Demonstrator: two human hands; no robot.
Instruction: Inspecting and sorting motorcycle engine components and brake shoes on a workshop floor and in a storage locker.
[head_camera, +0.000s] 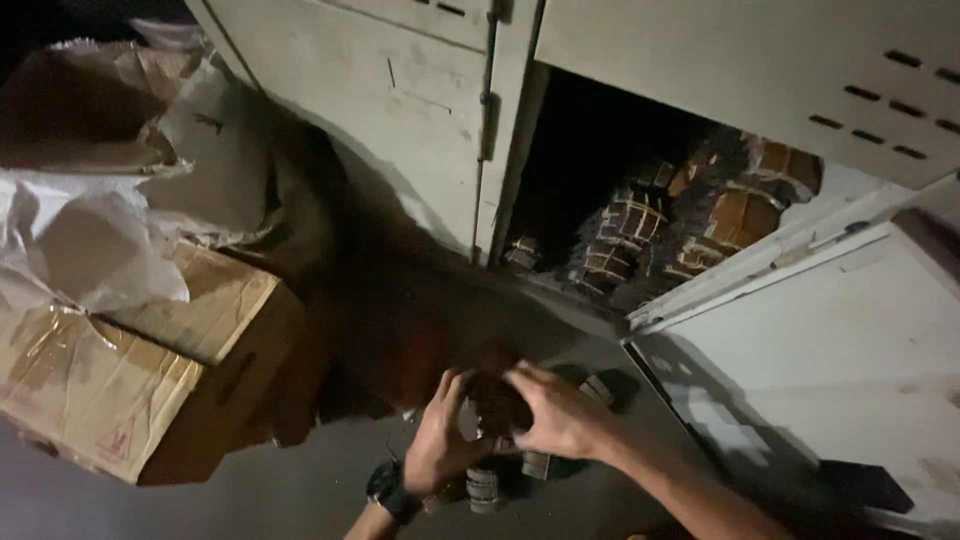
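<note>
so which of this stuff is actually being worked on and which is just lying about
In hand:
- left hand and right hand, both on a small dark round bundle
- small banded rolls on the floor

Lying about:
- brown taped cardboard boxes
- crumpled white wrapping
- strapped brown bundles in the open metal cabinet

Both forearms were bare, with no sleeves showing. The left hand (440, 440) had a black wristwatch (393, 490) with a dark strap on its wrist; the right hand (562, 415) wore nothing.
</note>
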